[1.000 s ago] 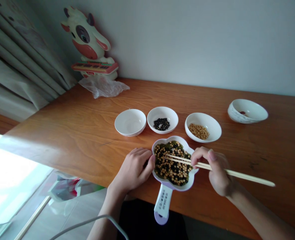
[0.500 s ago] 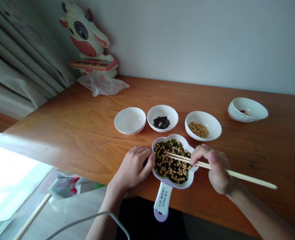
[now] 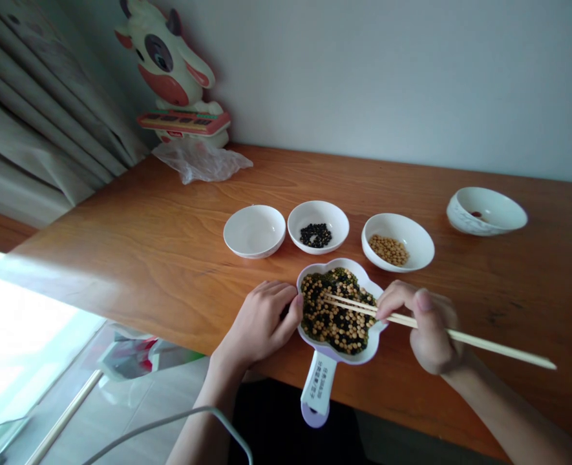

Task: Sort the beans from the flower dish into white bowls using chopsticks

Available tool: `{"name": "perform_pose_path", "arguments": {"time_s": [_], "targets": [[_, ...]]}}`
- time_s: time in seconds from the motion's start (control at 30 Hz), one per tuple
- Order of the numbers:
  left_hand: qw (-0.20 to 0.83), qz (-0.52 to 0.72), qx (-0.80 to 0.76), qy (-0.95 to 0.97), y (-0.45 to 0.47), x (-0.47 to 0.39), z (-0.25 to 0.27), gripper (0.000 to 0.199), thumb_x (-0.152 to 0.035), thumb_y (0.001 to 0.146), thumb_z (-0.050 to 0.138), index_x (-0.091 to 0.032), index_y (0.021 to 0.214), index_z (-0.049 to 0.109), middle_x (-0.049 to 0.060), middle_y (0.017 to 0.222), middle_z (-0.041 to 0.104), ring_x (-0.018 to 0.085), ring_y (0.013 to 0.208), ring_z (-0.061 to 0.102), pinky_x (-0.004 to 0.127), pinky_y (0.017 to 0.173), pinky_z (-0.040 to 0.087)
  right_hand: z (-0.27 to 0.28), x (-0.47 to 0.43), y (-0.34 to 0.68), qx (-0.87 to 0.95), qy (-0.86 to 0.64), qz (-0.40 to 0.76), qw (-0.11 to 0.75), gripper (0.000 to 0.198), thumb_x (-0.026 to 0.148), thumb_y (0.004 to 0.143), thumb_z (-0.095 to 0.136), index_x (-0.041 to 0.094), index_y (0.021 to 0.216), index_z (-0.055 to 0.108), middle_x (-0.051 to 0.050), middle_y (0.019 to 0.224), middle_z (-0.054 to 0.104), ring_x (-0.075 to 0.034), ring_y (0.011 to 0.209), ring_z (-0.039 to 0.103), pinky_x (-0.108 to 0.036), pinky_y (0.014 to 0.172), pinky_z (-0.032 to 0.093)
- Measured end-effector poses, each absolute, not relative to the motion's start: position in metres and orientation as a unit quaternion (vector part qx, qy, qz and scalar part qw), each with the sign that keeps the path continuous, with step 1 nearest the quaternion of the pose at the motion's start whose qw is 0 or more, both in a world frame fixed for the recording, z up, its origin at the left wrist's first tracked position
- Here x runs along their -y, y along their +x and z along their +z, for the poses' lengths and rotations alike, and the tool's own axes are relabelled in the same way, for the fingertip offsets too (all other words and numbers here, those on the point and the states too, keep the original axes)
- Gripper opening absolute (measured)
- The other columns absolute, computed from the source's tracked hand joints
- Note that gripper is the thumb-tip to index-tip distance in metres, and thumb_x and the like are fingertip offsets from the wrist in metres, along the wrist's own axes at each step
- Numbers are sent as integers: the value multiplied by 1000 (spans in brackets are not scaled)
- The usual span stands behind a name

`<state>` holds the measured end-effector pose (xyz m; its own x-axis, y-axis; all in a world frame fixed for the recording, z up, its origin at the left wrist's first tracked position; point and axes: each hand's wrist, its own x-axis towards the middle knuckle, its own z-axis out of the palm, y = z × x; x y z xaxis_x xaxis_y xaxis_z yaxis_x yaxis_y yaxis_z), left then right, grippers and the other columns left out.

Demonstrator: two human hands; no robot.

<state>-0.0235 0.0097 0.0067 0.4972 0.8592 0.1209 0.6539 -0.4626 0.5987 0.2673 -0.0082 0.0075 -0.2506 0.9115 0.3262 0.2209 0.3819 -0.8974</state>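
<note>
A white and lilac flower-shaped pan lies at the table's front edge, its labelled handle pointing toward me. Mixed tan, black and green beans cover its inside. My left hand is closed at the pan's left rim, thumb against it. In my right hand is a pair of light wooden chopsticks, their tips among the beans at the pan's left. Beyond the pan stand a bare white bowl, one bowl with black beans and another bowl with tan beans.
A fourth bowl with a few reddish-brown pieces stands at the back right. At the back left are a cow-shaped toy keyboard and a crumpled plastic bag. A grey cable crosses my left forearm.
My right hand and the chopsticks have shifted slightly right, tips still in the beans. My left hand stays at the pan's rim. The whole view has moved a little.
</note>
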Motion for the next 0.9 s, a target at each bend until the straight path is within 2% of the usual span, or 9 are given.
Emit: {"name": "perform_pose_path", "arguments": {"time_s": [0.27, 0.63, 0.77, 0.9], "targets": [[247, 209, -455, 830, -24, -10, 7, 36, -30, 111, 36, -21, 77, 46, 3, 78, 60, 18, 73, 53, 33, 77, 42, 4, 8, 266, 634, -441, 404, 490, 61, 51, 111, 28, 28, 78, 75, -5, 65, 67, -23, 66, 65, -40, 63, 48], [250, 207, -457, 828, -24, -11, 5, 36, -31, 111, 36, -21, 77, 44, 2, 78, 59, 18, 74, 53, 33, 77, 41, 6, 10, 263, 608, -404, 409, 548, 63, 51, 110, 32, 26, 75, 79, -6, 63, 70, -24, 63, 64, -42, 66, 47], [252, 204, -458, 828, -25, -10, 5, 36, -31, 111, 36, -21, 78, 44, 2, 78, 58, 18, 74, 52, 33, 77, 41, 16, 6, 268, 620, -376, 364, 585, 64, 51, 109, 36, 27, 73, 82, -6, 59, 70, -24, 60, 62, -44, 66, 45], [259, 203, -459, 826, -25, -10, 5, 35, -32, 111, 36, -21, 78, 44, 1, 78, 57, 18, 74, 53, 33, 78, 40, 28, -1, 286, 616, -364, 299, 631, 67, 62, 105, 37, 28, 70, 83, -7, 54, 67, -24, 53, 58, -44, 61, 42]]}}
